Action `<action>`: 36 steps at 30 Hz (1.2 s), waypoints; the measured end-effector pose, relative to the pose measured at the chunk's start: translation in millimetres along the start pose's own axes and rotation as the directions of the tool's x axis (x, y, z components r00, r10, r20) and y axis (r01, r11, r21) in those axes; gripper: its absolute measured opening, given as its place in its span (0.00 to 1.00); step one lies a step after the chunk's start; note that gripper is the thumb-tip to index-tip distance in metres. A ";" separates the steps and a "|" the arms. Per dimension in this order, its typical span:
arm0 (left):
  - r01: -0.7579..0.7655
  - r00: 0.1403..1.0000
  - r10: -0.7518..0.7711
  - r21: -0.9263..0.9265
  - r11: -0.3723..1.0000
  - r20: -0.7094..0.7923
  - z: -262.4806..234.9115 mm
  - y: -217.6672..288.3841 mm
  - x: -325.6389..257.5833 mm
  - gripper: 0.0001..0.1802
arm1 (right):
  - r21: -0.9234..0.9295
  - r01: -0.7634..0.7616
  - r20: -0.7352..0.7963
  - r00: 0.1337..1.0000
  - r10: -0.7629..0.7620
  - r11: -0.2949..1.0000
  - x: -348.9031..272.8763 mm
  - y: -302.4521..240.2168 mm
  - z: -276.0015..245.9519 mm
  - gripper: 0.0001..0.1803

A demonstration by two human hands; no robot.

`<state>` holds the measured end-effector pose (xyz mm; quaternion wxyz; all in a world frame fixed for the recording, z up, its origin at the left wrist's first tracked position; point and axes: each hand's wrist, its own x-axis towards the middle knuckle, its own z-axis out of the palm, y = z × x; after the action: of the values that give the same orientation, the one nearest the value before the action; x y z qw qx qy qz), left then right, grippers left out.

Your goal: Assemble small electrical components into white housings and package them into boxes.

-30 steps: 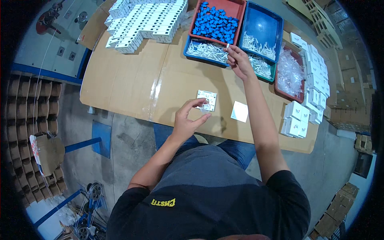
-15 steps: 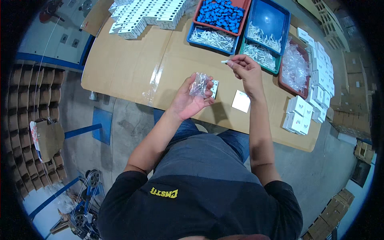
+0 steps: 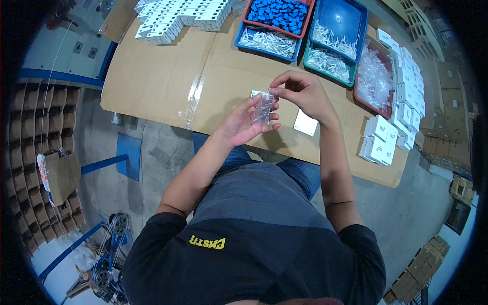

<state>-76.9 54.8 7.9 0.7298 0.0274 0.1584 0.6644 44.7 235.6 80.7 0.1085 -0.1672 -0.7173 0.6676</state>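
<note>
Clear plastic bag [image 3: 262, 112] in left hand [image 3: 240, 123], above near side of cardboard-topped worktop [image 3: 152, 89]; left fingers clamped on bag. Right hand [image 3: 307, 96] at bag's far end, thumb and forefinger pinched together; anything between them too small to tell. White plate [image 3: 256, 93] partly hidden behind bag. White square [image 3: 305, 124] lies right of bag. Far side: red tray [image 3: 273, 29] with blue parts, green tray [image 3: 326, 77] with white pieces. Far left: white boxes [image 3: 203, 19].
</note>
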 end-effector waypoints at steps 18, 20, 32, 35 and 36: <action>-0.020 0.999 0.019 0.017 1.000 0.037 -0.5 -0.7 -0.9 0.22 | -0.009 0.096 0.148 0.985 -0.094 0.995 4.4 -6.0 6.1 0.15; -0.016 0.999 0.015 0.026 1.000 0.044 -5.2 -2.2 -0.7 0.22 | -0.182 0.120 0.285 0.956 -0.064 0.976 5.1 -7.7 7.2 0.18; -0.008 0.999 0.006 0.046 0.999 0.037 -5.2 -6.5 7.9 0.22 | -0.052 0.051 0.301 0.953 -0.033 0.997 9.7 14.8 -0.8 0.43; -0.010 1.000 0.009 0.058 0.998 0.012 -9.6 -7.4 6.9 0.23 | -0.060 0.015 0.316 0.949 0.005 0.998 4.7 10.7 0.5 0.41; -0.002 1.000 0.001 0.071 0.997 0.013 -11.4 -8.5 9.1 0.23 | -0.061 0.014 0.306 0.952 0.006 0.998 1.6 10.2 1.3 0.41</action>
<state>-71.2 60.8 -6.8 0.7290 0.0576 0.1771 0.6587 43.6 235.6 70.3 -0.0078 -0.0636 -0.7462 0.6626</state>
